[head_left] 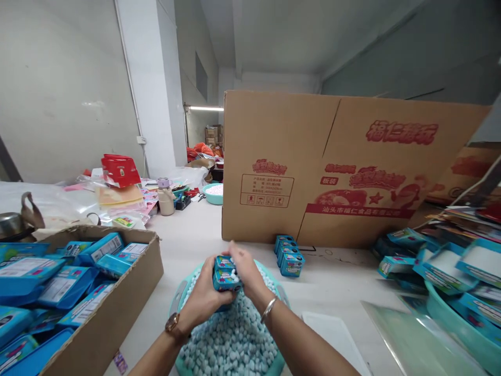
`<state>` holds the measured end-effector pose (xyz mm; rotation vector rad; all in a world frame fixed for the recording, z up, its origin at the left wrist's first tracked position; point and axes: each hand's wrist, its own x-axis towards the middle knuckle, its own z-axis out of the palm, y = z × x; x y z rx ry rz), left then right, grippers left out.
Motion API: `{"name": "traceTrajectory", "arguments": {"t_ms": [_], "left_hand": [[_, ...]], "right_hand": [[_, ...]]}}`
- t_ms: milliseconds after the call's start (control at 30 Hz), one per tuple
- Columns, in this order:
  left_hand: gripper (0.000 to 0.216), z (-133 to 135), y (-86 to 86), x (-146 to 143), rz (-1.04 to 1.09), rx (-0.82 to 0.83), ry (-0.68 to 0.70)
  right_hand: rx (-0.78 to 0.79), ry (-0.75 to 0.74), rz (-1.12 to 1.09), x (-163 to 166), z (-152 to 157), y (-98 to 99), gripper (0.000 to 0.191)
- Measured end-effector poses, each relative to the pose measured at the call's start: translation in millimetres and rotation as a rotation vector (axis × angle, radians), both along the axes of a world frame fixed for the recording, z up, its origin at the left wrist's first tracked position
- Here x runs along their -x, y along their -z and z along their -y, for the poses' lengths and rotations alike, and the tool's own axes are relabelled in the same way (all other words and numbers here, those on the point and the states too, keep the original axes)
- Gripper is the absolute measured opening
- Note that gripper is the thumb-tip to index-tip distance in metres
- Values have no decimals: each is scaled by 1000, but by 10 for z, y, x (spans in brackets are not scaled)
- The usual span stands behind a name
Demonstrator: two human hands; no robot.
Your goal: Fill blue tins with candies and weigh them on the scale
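My left hand (207, 290) is wrapped around a few small blue printed tins (226, 282), held together above a round teal basin (285, 303). The basin is heaped with small pale blue-white candies (230, 339). My right hand (246, 266) curves over the tins' right side, fingers bent, and a few white candies (234, 274) show between its palm and the tins. How many more lie within that hand is hidden. Past the basin, to the right, a short row of similar blue tins (290, 258) stands on the white table (324, 287).
An open cardboard box (136, 277) of blue packs stands at left. A large printed carton (274, 156) walls off the back. At right, a teal tub (442, 313) holds blue packs, beside a clear plastic sheet (410, 329) and a white tray lid (332, 334).
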<state>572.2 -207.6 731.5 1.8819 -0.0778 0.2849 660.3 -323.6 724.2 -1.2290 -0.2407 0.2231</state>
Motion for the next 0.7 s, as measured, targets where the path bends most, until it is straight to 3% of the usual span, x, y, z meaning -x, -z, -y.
{"name": "traceTrajectory", "arguments": {"t_ms": [167,267,367,500,633,700], "left_hand": [[66,-24,42,-54,0,54,-21],[66,-55,23,-71,-13,22,-14],[64,-60,-3,-80,-40,6,-26],[63,-30,-17,-71,-99,50,-25],[62,27,-54,-22,-108,105,-24],[65,26,-80,20,-100,160,-15]], "right_hand": [[45,73,75,-33,-36,41,68],[100,32,94,-30,-63,37,70],[96,85,114,-33,-76,50,73],[192,11,177,-29,-67,69,72],[224,62,304,35,-56,13,67],[190,-42,265,55,4,-50,65]]}}
